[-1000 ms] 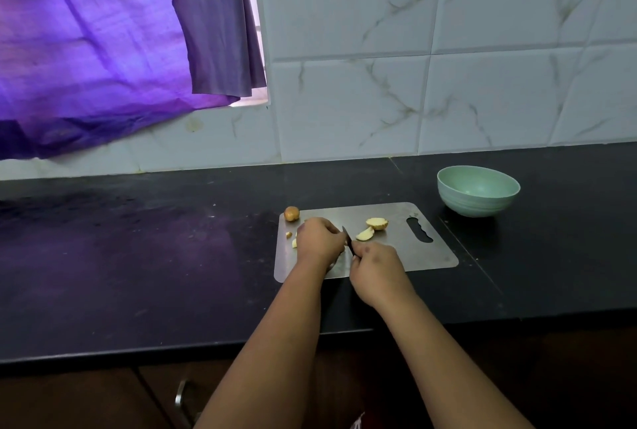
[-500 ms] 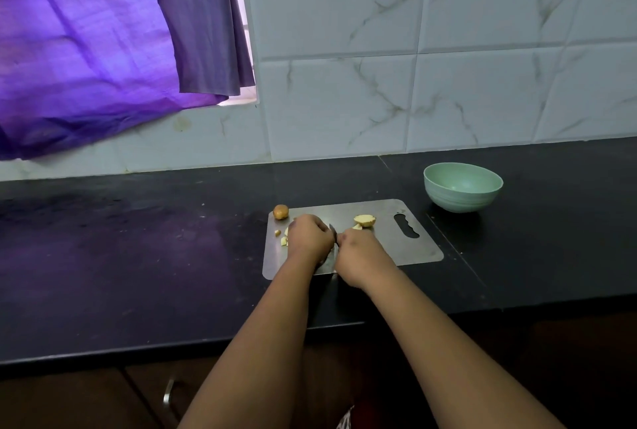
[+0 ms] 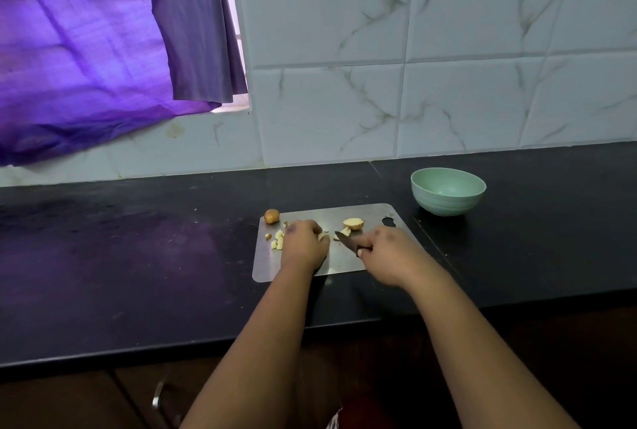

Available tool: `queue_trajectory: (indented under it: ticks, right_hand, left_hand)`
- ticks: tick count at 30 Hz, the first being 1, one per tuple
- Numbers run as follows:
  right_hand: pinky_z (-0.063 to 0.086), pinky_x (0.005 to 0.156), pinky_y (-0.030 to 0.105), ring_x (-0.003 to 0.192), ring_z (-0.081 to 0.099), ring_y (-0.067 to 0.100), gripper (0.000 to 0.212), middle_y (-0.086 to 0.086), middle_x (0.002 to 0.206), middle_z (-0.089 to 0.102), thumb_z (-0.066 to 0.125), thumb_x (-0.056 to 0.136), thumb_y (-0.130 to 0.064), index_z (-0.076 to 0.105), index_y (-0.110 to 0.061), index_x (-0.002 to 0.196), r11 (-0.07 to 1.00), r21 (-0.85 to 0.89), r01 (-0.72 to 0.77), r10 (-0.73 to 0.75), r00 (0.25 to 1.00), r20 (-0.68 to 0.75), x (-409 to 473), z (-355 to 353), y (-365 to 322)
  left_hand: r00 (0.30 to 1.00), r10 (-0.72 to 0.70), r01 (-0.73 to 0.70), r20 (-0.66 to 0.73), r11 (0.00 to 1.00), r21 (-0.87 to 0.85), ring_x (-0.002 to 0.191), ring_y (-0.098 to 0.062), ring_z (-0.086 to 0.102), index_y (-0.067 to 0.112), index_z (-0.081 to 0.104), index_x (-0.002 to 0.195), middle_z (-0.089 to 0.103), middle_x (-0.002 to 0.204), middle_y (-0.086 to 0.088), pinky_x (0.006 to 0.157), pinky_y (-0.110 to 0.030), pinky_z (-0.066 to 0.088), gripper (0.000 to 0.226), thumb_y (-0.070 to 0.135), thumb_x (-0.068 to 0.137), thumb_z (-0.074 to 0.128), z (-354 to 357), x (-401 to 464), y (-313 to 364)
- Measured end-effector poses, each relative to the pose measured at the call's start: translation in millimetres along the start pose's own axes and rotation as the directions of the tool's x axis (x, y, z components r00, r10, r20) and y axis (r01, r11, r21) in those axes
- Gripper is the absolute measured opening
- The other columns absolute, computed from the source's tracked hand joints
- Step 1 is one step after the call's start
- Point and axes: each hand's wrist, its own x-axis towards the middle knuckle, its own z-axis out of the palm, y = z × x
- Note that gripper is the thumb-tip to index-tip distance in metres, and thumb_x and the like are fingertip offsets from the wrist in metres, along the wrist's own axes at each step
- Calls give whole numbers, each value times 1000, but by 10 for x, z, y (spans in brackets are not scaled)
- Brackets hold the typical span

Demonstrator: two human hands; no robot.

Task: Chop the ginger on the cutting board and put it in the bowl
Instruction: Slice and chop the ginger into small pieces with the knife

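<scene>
Gripping a small dark-bladed knife (image 3: 346, 241) by its handle, the right hand (image 3: 387, 256) is resting low over the near right part of the metal cutting board (image 3: 372, 213), the blade angling up and to the left toward the ginger. The left hand (image 3: 303, 244) is lying knuckles-up on the middle of the board with its fingers curled down over a pale piece at its fingertips; what exactly sits under the fingers is hidden, so I cannot tell how firmly it is pinching. Several chopped ginger pieces (image 3: 277, 240) are lying just to the left of that hand on the board, and a larger ginger chunk (image 3: 353, 222) with its cut face up is sitting near the far edge, just beyond the knife tip. A brown unpeeled ginger knob (image 3: 271, 216) is resting at the board's far left corner, touching or just off its edge. The green bowl (image 3: 448, 191) is standing on the black counter (image 3: 138, 256) beyond the board's right corner, apart from it, with nothing visible inside.
</scene>
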Motion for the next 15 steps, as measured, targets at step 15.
queue_trajectory:
  ticks: [15]
  right_hand:
    - [50,65,31,80,57,23,29,5,93,61,41,91,-12,62,-20,109,995,87,-41,54,986,-157,195,596,-130]
  left_hand:
    - [998,68,-68,6,998,-8,106,-20,62,12,71,113,67,117,-6,92,-24,45,24,11,93,57,-6,64,-68]
